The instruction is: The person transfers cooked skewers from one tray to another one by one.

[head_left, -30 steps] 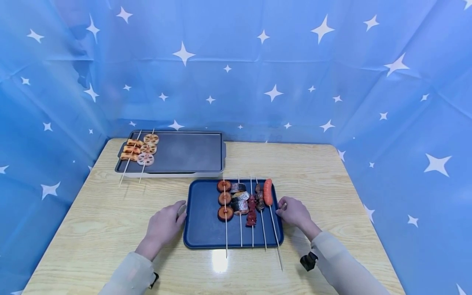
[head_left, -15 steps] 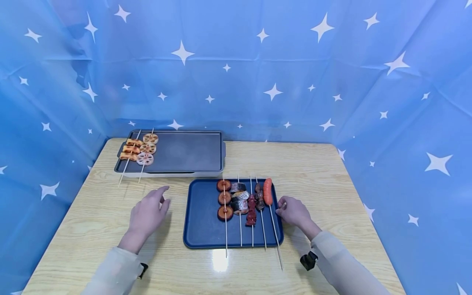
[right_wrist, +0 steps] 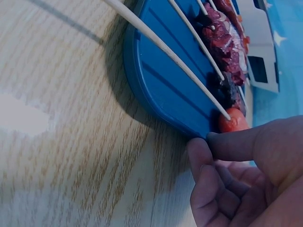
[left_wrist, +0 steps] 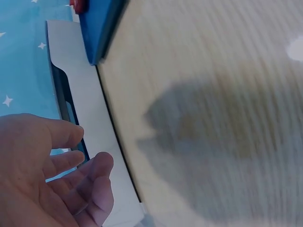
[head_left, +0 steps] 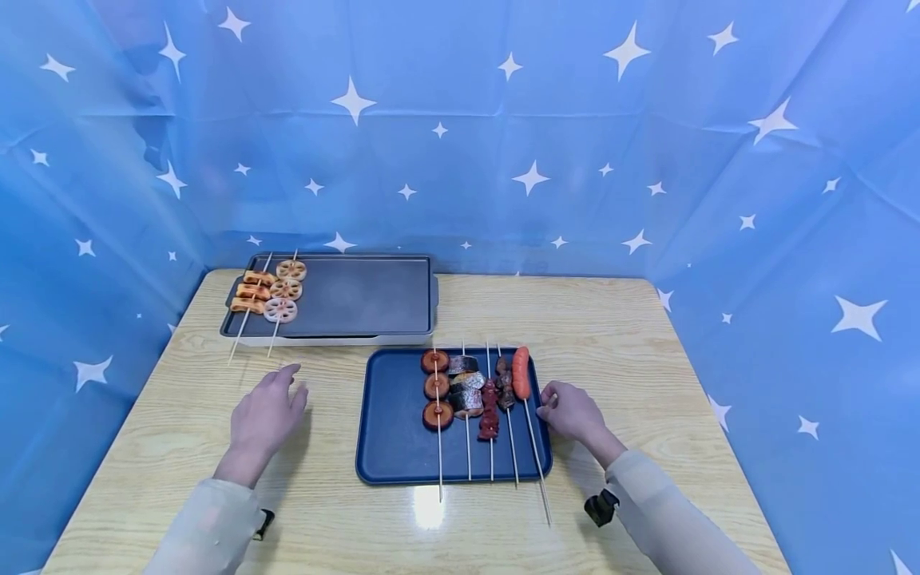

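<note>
A blue tray (head_left: pixel 395 447) lies on the table with several skewers across it: a sausage skewer (head_left: pixel 521 374) at the right, dark meat chunks (head_left: pixel 505 391), red meat (head_left: pixel 489 411), silvery fish pieces (head_left: pixel 467 391) and round brown slices (head_left: pixel 437 386). At the tray's right edge my right hand (head_left: pixel 573 411) pinches the rim (right_wrist: pixel 180 126), thumb above and curled fingers below. My left hand (head_left: pixel 264 415) hovers over the table left of the tray. Its fingers (left_wrist: pixel 66 135) are loosely bent and hold nothing.
Behind the tray, at the back left, stands a dark griddle (head_left: pixel 366 295) with a pale base. On its left side lie a lotus root skewer (head_left: pixel 286 289) and a skewer of browned yellow pieces (head_left: pixel 253 292). A blue star-patterned cloth (head_left: pixel 460 136) surrounds the table.
My left hand has let go of the tray's left edge and moved away to the left. The right hand stays at the right rim, and the tray has not visibly moved.
</note>
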A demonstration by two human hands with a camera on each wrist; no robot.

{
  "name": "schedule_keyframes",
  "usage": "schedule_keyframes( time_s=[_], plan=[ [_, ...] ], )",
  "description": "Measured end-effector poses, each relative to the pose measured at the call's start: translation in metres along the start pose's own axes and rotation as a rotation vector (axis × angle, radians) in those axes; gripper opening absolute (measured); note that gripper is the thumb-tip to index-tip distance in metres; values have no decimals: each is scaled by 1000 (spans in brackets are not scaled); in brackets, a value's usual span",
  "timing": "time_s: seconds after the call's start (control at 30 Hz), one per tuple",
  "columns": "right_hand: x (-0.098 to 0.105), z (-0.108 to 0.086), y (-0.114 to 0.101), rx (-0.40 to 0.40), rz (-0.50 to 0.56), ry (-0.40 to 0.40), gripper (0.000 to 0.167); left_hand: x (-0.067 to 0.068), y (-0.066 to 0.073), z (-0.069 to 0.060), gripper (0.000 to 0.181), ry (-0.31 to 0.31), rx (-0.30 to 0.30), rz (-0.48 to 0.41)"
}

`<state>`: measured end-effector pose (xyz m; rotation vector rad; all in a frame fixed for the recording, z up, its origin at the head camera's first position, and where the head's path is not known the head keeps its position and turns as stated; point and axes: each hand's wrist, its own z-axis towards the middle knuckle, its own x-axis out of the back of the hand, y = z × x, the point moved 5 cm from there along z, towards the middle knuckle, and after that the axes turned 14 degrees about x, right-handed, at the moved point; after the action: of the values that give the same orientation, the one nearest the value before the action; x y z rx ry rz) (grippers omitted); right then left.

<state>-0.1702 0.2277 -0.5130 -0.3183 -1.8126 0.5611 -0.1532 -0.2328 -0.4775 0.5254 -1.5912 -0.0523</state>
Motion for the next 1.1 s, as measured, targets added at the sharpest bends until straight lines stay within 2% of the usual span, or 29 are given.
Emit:
schedule_keyframes(
  time_s=[0.3, 0.57, 0.83, 1.1],
  plan=[
    [1, 1, 1, 9, -10, 3, 13, -1, -3, 7, 45, -1, 1, 14],
    [0, 1, 0, 12, -1, -1, 13, 1, -9, 16, 47, -23, 29, 30],
    [1, 1, -1, 9, 1, -4, 12, 8, -18, 25, 47, 28, 49, 9],
    [0, 1, -2, 6, 7, -8, 13, 16, -20, 34, 50, 84, 58, -48]
  ],
)
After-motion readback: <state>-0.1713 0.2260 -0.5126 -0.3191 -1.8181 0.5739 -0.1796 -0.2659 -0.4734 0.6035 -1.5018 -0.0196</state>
